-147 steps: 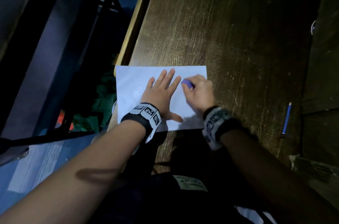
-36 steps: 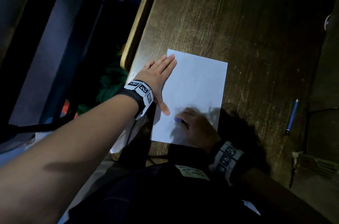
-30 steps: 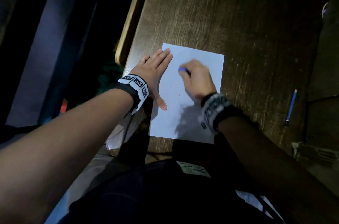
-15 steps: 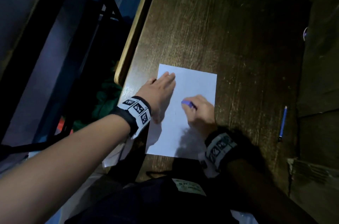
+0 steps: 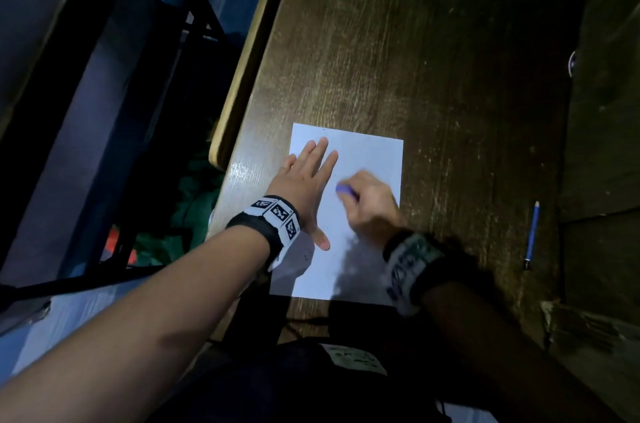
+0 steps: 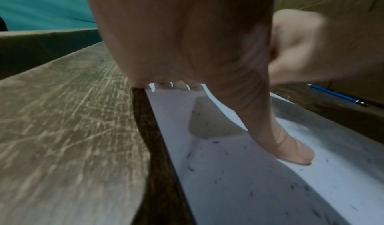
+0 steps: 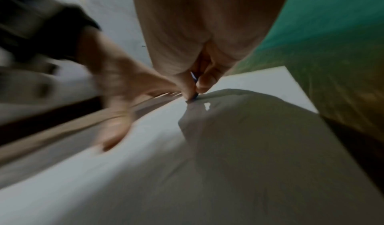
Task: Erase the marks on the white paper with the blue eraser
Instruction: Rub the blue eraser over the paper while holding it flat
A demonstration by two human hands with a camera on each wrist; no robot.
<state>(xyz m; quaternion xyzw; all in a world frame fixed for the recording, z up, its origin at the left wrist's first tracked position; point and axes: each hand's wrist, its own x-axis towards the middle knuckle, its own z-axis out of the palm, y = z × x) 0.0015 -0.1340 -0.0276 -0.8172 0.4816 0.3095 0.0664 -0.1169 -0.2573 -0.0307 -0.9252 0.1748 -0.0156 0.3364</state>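
Blue eraser pinched in right hand fingers, tip on white paper, frame centre. Left hand flat, fingers straight, pinning sheet on counter. Crumbs scattered on sheet; remaining marks not discernible. Judged mid-erase. Blue pencil lies right.

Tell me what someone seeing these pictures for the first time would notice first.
The bright white paper stands out on the dark wooden desk, near its front left corner. The left hand lies flat on the sheet's left side, while the right hand pinches a blue eraser against the middle of it. A blue pencil lies apart to the right.
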